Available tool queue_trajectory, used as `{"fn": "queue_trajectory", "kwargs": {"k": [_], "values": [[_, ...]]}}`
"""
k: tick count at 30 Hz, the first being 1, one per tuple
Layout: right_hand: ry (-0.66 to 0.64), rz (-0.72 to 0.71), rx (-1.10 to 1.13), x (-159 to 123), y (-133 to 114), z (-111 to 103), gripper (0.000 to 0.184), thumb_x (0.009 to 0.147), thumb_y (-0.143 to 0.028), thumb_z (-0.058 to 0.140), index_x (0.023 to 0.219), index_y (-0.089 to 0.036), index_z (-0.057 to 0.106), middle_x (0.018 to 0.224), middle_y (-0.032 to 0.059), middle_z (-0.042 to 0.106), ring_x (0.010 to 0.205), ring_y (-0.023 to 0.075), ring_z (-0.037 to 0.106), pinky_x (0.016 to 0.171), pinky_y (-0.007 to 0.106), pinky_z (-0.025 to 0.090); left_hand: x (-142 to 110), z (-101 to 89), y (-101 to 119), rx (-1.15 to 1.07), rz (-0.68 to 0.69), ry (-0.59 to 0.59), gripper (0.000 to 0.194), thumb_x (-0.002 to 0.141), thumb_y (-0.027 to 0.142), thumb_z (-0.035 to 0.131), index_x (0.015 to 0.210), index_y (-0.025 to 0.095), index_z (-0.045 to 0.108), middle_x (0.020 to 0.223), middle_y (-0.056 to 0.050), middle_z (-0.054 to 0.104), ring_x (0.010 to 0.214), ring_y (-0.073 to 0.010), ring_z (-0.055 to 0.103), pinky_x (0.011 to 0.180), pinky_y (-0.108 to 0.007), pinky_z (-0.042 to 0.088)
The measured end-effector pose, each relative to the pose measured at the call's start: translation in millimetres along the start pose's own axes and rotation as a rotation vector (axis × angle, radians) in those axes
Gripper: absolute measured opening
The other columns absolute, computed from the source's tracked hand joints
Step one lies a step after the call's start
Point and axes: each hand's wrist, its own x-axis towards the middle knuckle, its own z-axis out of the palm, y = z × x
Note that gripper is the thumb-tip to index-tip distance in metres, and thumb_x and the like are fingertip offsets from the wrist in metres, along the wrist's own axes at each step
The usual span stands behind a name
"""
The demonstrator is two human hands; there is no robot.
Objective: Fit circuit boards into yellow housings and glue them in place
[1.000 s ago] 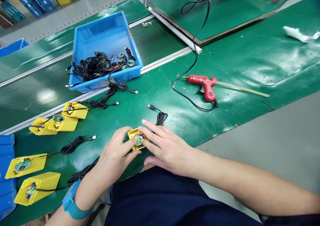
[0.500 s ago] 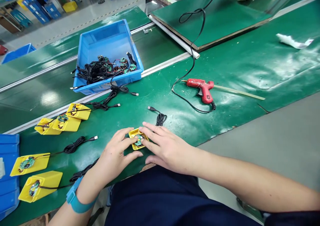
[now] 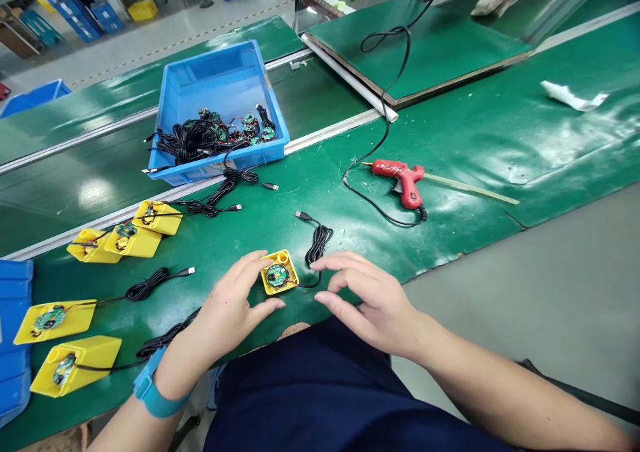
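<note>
A yellow plastic housing (image 3: 294,263) stands on the green bench in front of me, its open side up. Inside it sits a round green circuit board (image 3: 277,276), and a black USB cable (image 3: 319,244) runs out to the right in a tied bundle. My left hand (image 3: 233,302) curves around the housing's left side, thumb and fingers apart; its fingertips lie at the left rim, and I cannot tell how firmly they touch. Just right of the housing, my right hand (image 3: 373,299) hovers with parted fingers, its index fingertip near the cable bundle and nothing in its grasp.
Several more yellow housings (image 3: 135,241) with boards and cables lie to the left, beside a blue bin (image 3: 15,345). A blue tray (image 3: 215,72) farther back holds tangled cabled boards. At right lies a red glue gun (image 3: 407,184) with a glue stick and trailing cord.
My right hand has come off the housing and moved right, uncovering the circuit board and cable. My left hand stays at the housing's left side.
</note>
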Motion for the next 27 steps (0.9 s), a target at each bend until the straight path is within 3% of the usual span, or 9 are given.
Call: {"fn": "queue_trajectory", "kwargs": {"k": [4, 6, 8, 10, 12, 16, 21, 24, 27], "values": [[0.045, 0.073, -0.068, -2.6, 12.5, -11.1, 0.014, 0.094, -0.014, 0.063, 0.085, -0.021, 0.055, 0.103, 0.0095, 0.072, 0.095, 0.0208, 0.069, 0.084, 0.039, 0.059, 1.2, 2.4, -1.3, 0.008, -0.024, 0.015, 0.070, 0.088, 0.041, 0.074, 0.149, 0.027, 0.040, 0.151, -0.013, 0.053, 0.142, -0.0292, 0.049, 0.118, -0.051, 0.045], [0.022, 0.081, -0.134, -4.1, 24.3, -17.9, 0.007, 0.094, -0.015, 0.061, 0.097, -0.021, 0.060, 0.110, 0.0109, 0.072, 0.103, 0.0227, 0.069, 0.090, 0.042, 0.058, 2.6, 6.9, 2.3, -0.003, -0.061, 0.032, 0.083, 0.085, 0.041, 0.077, 0.154, 0.027, 0.032, 0.154, -0.014, 0.048, 0.145, -0.0305, 0.046, 0.119, -0.052, 0.043], [-0.081, 0.059, -0.236, -5.7, 40.5, -22.0, 0.029, 0.094, -0.014, 0.055, 0.122, -0.021, 0.060, 0.130, 0.0159, 0.065, 0.122, 0.0280, 0.062, 0.101, 0.051, 0.053, 4.0, 14.3, 8.4, -0.042, -0.082, 0.038, 0.094, 0.081, 0.039, 0.081, 0.157, 0.026, 0.027, 0.156, -0.016, 0.045, 0.146, -0.0318, 0.044, 0.120, -0.052, 0.042], [-0.233, 0.029, -0.396, -5.6, 61.7, -19.9, 0.050, 0.090, -0.008, 0.045, 0.137, -0.020, 0.055, 0.153, 0.0199, 0.048, 0.139, 0.0348, 0.049, 0.105, 0.059, 0.048, 5.5, 22.9, 12.6, -0.097, -0.078, 0.040, 0.095, 0.081, 0.036, 0.082, 0.156, 0.023, 0.027, 0.152, -0.018, 0.049, 0.142, -0.0321, 0.048, 0.118, -0.050, 0.044], [-0.326, -0.011, -0.576, -2.1, 84.9, -10.7, 0.057, 0.084, -0.005, 0.043, 0.137, -0.019, 0.060, 0.160, 0.0224, 0.037, 0.142, 0.0421, 0.043, 0.098, 0.061, 0.048, 5.4, 29.4, 12.4, -0.123, -0.087, 0.062, 0.085, 0.080, 0.036, 0.082, 0.151, 0.019, 0.037, 0.142, -0.018, 0.055, 0.133, -0.0322, 0.055, 0.113, -0.048, 0.049], [-0.463, -0.219, -0.663, 10.8, 109.3, 12.4, 0.041, 0.086, -0.010, 0.045, 0.113, -0.018, 0.074, 0.155, 0.0235, 0.044, 0.114, 0.0373, 0.062, 0.086, 0.053, 0.053, -13.1, 28.5, 13.7, -0.118, -0.203, 0.133, 0.071, 0.078, 0.037, 0.082, 0.138, 0.018, 0.049, 0.129, -0.017, 0.061, 0.119, -0.0323, 0.062, 0.103, -0.048, 0.055], [-0.502, -0.413, -0.534, 26.4, 78.9, 30.9, 0.022, 0.092, -0.023, 0.051, 0.096, -0.021, 0.073, 0.122, 0.0178, 0.069, 0.087, 0.0291, 0.063, 0.076, 0.046, 0.056, -74.5, 10.0, 29.3, -0.118, -0.386, 0.246, 0.066, 0.078, 0.027, 0.078, 0.137, 0.021, 0.050, 0.127, -0.014, 0.061, 0.116, -0.0294, 0.063, 0.101, -0.045, 0.056], [-0.561, -0.398, -0.413, 34.7, 43.4, 52.2, 0.019, 0.094, -0.026, 0.055, 0.102, -0.022, 0.072, 0.094, 0.0119, 0.073, 0.083, 0.0262, 0.064, 0.072, 0.039, 0.055, -121.4, -2.7, 34.3, -0.107, -0.523, 0.395, 0.063, 0.076, 0.022, 0.077, 0.134, 0.022, 0.052, 0.126, -0.013, 0.063, 0.116, -0.0274, 0.064, 0.100, -0.043, 0.057], [-0.663, -0.358, -0.347, 42.1, -0.4, 85.1, 0.020, 0.094, -0.022, 0.055, 0.104, -0.021, 0.072, 0.088, 0.0092, 0.073, 0.082, 0.0250, 0.067, 0.073, 0.037, 0.055, -173.9, -12.8, 33.5, -0.002, -0.636, 0.541, 0.057, 0.075, 0.015, 0.073, 0.129, 0.022, 0.056, 0.122, -0.011, 0.067, 0.111, -0.0256, 0.068, 0.098, -0.042, 0.058]]}}
